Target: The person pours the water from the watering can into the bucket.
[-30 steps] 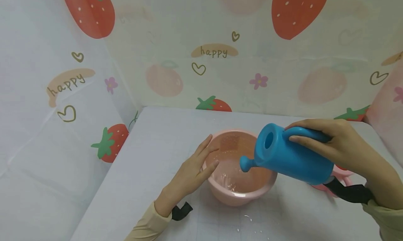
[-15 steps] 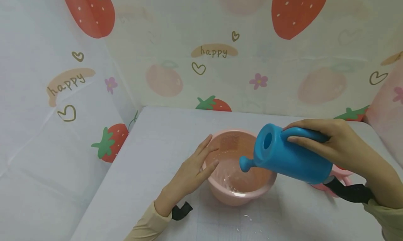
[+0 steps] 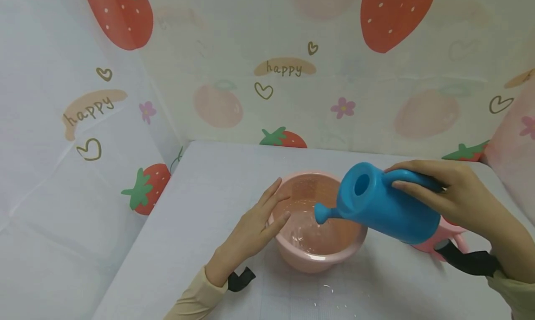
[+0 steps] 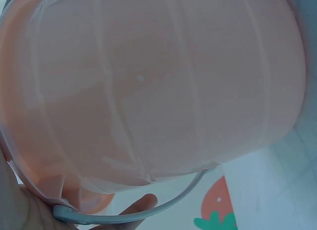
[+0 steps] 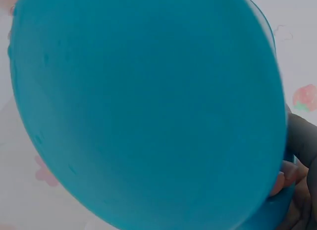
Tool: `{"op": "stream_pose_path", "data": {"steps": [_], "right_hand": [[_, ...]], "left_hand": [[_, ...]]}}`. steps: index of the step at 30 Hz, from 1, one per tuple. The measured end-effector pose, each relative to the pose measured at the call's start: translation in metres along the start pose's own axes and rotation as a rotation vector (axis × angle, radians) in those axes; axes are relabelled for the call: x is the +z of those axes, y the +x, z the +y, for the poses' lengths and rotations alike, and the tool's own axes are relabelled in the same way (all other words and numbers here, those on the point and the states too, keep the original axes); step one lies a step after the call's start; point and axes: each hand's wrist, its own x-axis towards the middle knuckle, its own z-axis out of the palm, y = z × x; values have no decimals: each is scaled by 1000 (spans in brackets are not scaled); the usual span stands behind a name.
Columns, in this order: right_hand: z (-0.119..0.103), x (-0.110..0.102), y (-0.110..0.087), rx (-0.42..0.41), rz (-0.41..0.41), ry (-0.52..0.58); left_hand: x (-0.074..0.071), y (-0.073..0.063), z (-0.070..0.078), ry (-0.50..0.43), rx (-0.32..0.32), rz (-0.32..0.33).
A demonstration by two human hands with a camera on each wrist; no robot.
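Sheet-walled booth [image 3: 42, 185], strawberry-print backdrop [image 3: 376, 74], white table [image 3: 213, 185]

Resting the left hand [image 3: 257, 227] against the left rim of the bucket [image 3: 313, 263], around the middle of the table [image 3: 188, 218]. Holding the watering can [image 3: 390, 213] with the right hand [image 3: 455, 190], slanting it across the bucket's right rim, hanging the spout [image 3: 322, 213] over the opening. Seeing water [image 3: 307, 234] in the bucket, drops [image 3: 330, 289] on the table before it, a container [image 3: 450, 231] right of it toward the right edge, partly behind the can. Facing one wall [image 3: 175, 69] behind the far edge, having another wall [image 3: 42, 194] beyond the left edge.
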Motion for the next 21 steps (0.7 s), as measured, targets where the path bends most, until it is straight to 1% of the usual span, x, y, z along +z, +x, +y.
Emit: {"op": "stream_pose_path", "data": {"steps": [8,15,21], "right_hand": [[5,0,-7,35,22,-3],[11,1,-16,12,51,0],[14,3,-25,27,67,32]], "left_hand": [[-1,0,0,-7,-3,3],[-1,-1,0,-10,-11,-6],[-1,-1,0,0,-15,-9]]}}
